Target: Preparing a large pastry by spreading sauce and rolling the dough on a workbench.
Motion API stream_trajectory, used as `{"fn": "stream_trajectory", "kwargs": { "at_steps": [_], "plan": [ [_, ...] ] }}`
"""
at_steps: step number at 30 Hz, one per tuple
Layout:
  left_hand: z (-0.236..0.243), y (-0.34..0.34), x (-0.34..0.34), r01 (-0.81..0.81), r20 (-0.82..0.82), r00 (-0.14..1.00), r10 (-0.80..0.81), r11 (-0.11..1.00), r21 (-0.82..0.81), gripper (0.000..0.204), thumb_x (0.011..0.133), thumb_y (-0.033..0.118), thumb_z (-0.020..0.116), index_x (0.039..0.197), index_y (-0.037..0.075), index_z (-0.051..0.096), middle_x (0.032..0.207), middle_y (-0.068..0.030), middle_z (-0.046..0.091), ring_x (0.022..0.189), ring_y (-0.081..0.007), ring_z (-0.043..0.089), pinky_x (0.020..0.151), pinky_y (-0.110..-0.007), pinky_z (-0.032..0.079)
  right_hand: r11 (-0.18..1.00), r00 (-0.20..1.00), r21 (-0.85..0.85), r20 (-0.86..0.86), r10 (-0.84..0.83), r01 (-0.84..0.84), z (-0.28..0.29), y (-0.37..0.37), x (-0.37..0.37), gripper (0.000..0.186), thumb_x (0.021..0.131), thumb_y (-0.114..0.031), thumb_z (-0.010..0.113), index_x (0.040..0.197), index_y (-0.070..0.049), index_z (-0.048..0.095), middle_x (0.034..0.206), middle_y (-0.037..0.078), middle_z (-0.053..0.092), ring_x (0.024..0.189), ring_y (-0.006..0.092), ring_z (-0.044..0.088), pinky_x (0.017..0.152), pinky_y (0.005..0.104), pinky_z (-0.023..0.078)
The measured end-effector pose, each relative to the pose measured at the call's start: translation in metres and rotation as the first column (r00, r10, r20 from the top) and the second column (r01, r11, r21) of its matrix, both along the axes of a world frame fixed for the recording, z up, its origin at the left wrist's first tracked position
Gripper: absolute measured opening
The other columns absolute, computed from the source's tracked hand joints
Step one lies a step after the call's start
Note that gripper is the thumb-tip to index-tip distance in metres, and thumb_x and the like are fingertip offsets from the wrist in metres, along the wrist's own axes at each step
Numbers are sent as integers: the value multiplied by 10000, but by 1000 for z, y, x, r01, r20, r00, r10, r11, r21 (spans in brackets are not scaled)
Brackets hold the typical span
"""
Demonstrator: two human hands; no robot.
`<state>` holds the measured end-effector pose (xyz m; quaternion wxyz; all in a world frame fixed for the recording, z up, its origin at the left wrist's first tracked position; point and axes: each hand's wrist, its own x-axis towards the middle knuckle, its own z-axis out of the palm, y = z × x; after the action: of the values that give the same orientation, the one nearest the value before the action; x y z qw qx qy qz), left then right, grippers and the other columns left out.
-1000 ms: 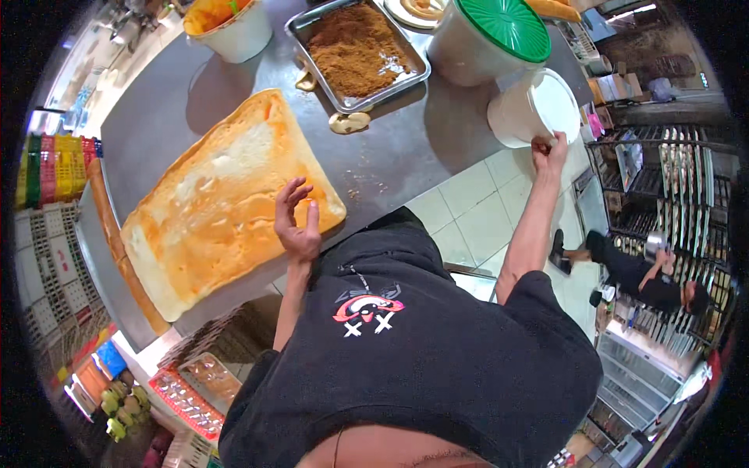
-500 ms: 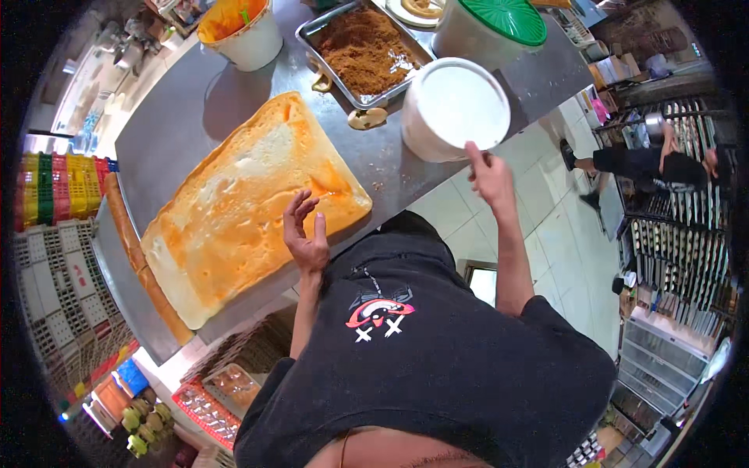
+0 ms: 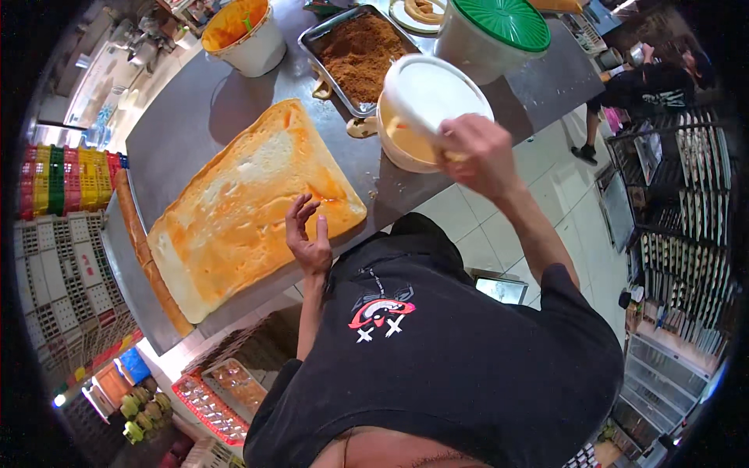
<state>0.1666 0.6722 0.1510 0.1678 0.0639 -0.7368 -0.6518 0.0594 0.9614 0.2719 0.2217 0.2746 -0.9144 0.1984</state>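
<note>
My right hand [image 3: 485, 156] grips the near edge of a round white lid [image 3: 433, 92]. The lid is tilted up over a white tub [image 3: 388, 139], and pale yellow cream [image 3: 412, 143] shows beneath it. My left hand [image 3: 310, 240] is open above the near edge of a large flat sheet cake [image 3: 234, 222], its fingers apart and a little bent. Orange smears and a paler patch mark the cake's top. Whether that hand touches the cake I cannot tell.
Behind the tub lies a metal tray [image 3: 308, 47] of brown crumbs, beside a white bucket [image 3: 253, 53] smeared orange inside. A green-lidded tub [image 3: 499, 27] stands far right. Long brown rolls [image 3: 148, 257] lie along the table's left side. A person [image 3: 644, 86] walks near the racks.
My right hand has taken hold of the tub's lid and raised it at a tilt, uncovering the cream. My left hand has hardly moved. The other person has moved farther off.
</note>
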Motion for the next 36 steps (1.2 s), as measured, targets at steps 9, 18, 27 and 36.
{"fn": "stream_trajectory", "kwargs": {
  "at_steps": [9, 18, 27, 36],
  "plan": [
    [-10, 37, -4, -129, 38, 991, 127, 990, 50, 515, 804, -85, 543, 1308, 11, 497, 1236, -128, 589, 1024, -217, 620, 934, -323, 472, -15, 697, -717, 682, -221, 697, -94, 170, 6, 260, 957, -183, 599, 1124, 16, 618, 1031, 113, 655, 851, 187, 633, 761, 289, 533],
    [-5, 62, -17, -123, 34, 992, 122, 992, 37, 528, 824, -91, 531, 1337, 21, 470, 1250, -130, 571, 1042, -207, 597, 948, -308, 460, 526, 652, -396, 336, -680, 753, -114, 142, -43, 279, 923, -136, 627, 1125, 57, 636, 1065, 165, 674, 893, 217, 647, 821, 304, 538],
    [-5, 56, -4, -171, -23, 985, 173, 983, 70, 515, 835, -82, 529, 1338, 16, 469, 1261, -130, 567, 1051, -210, 596, 952, -308, 458, 659, 893, 641, 99, 438, -394, -18, 2, -127, 130, 764, -60, 647, 892, -75, 662, 924, 94, 679, 1044, 235, 570, 873, 331, 476],
    [-17, 19, 37, -276, -2, 961, 278, 955, 112, 513, 841, -74, 526, 1342, 16, 464, 1271, -131, 563, 1066, -211, 593, 962, -310, 451, 423, 854, 743, 426, 298, -518, -9, -9, -127, 88, 814, -114, 603, 801, -30, 624, 826, 83, 652, 820, 240, 615, 727, 396, 509]
  ]
}}
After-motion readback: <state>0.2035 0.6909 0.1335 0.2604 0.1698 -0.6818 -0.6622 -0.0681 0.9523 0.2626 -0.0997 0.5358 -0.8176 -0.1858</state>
